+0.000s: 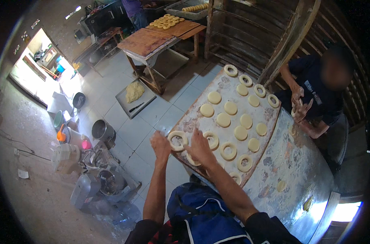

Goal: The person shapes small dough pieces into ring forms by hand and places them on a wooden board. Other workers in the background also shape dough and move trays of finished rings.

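A floured board (229, 85) on the table holds several flat dough discs (223, 119) and dough rings (228, 151). At its near left corner, my right hand (201, 148) has bent fingers pinched at the edge of a larger dough ring (177, 140). My left hand (160, 144) is beside that ring's left side, just off the board, with curled, slightly blurred fingers; whether it grips the ring is unclear.
A co-worker (315, 93) sits at the steel table (290, 171), hands together. A wooden table (148, 42) with dough rings and another person (134, 10) are behind. A tray (124, 105) with dough and knife lies on the floor; pots (103, 130) and containers crowd the left.
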